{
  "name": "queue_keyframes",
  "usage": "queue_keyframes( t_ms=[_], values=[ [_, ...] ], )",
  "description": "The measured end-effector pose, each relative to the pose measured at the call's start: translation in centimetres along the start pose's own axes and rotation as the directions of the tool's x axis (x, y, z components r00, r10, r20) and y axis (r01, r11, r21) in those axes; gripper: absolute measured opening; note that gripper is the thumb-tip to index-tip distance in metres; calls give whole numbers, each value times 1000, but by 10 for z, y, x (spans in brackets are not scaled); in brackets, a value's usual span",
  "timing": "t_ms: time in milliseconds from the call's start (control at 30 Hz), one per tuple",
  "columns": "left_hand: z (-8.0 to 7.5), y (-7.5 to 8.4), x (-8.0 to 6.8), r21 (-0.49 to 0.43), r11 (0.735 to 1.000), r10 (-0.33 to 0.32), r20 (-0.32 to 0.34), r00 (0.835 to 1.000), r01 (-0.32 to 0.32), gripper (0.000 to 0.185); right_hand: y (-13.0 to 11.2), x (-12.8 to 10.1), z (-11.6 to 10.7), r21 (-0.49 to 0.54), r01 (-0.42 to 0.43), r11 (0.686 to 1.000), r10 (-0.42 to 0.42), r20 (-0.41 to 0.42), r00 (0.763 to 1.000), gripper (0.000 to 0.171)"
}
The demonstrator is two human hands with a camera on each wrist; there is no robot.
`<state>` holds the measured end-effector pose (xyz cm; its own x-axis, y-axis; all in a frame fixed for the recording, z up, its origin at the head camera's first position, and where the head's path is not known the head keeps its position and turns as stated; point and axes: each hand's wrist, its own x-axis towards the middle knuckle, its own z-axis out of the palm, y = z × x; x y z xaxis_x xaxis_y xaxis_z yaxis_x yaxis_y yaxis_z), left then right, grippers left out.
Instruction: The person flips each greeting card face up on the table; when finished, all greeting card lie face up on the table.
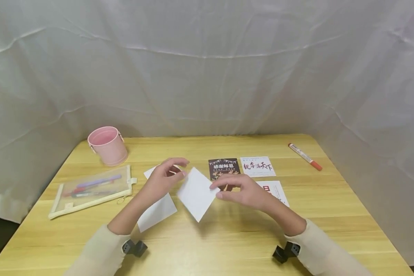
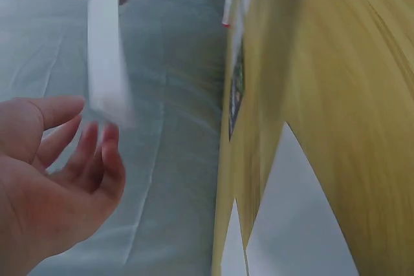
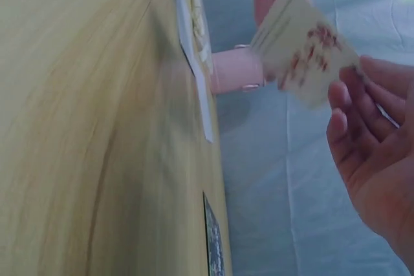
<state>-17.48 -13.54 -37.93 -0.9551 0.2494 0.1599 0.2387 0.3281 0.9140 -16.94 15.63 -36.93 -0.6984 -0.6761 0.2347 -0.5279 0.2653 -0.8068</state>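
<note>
My right hand (image 1: 243,189) pinches one corner of a square card (image 1: 197,193) held above the table. The card's blank white side faces up in the head view; its other side, with red writing, shows in the right wrist view (image 3: 304,53). My left hand (image 1: 163,178) is beside the card's opposite edge, thumb and fingers apart and loosely bent, holding nothing. Below the left hand lie white cards (image 1: 157,214), blank side up. Near the right hand are a dark printed card (image 1: 224,165), a white card with red calligraphy (image 1: 258,167) and another white card (image 1: 277,191), partly covered by that hand.
At the left lies a clear zip pouch (image 1: 93,191) with pens inside. Behind it stands a pink bucket (image 1: 109,147). A red-capped marker (image 1: 304,156) lies at the far right. Grey cloth (image 1: 207,88) hangs around the table's back and sides.
</note>
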Motion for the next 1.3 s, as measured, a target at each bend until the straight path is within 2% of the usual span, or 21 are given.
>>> queue_keyframes(
  t_ms=[67, 133, 233, 333, 400, 567, 733, 800, 900, 967, 1033, 1133, 1200, 1300],
  values=[
    [2, 2, -2, 22, 998, 52, -37, 998, -51, 29, -2, 1, 0, 10, -49, 999, 49, -41, 998, 19],
    [5, 7, -5, 21, 996, 90, -45, 995, -89, 28, -4, 2, -1, 34, -116, 993, 119, -97, 988, 16],
    [11, 15, -10, -14, 995, 104, 18, 994, -104, 27, -5, 4, -4, 87, -187, 978, 201, -191, 961, 15],
    [18, 19, -13, -71, 994, 87, 98, 991, -80, 26, -4, 5, -6, 109, -215, 971, 236, -262, 936, 17],
    [21, 20, -14, -118, 991, 76, 118, 990, -62, 25, -1, 5, -6, 109, -222, 969, 245, -288, 926, 18],
    [24, 16, -15, -211, 977, 65, 88, 994, -45, 22, 2, 5, -4, 125, -235, 964, 263, -313, 912, 22],
    [25, 12, -13, -196, 980, 40, 32, 999, -33, 21, -1, 6, -2, 129, -232, 964, 262, -319, 911, 21],
    [25, 11, -12, -219, 976, 20, 2, 1000, -19, 19, -2, 6, -1, 125, -228, 965, 258, -347, 902, 19],
    [24, 11, -10, -320, 947, -5, -54, 999, -13, 19, -3, 7, -1, 88, -207, 974, 225, -418, 880, 22],
    [23, 12, -9, -408, 913, -21, -94, 995, -19, 18, -2, 7, 0, 52, -184, 982, 187, -463, 866, 25],
    [22, 12, -8, -473, 880, -28, -130, 991, -38, 18, -1, 7, 0, 9, -157, 988, 141, -491, 860, 28],
    [22, 13, -7, -528, 847, -43, -171, 984, -55, 16, 1, 8, 0, -21, -122, 992, 94, -514, 852, 30],
    [21, 14, -6, -549, 834, -54, -183, 982, -57, 16, 2, 8, 0, -12, -110, 994, 88, -523, 848, 28],
    [22, 15, -6, -581, 812, -71, -188, 980, -53, 16, 4, 8, 0, 50, -117, 992, 126, -519, 845, 24]
  ],
)
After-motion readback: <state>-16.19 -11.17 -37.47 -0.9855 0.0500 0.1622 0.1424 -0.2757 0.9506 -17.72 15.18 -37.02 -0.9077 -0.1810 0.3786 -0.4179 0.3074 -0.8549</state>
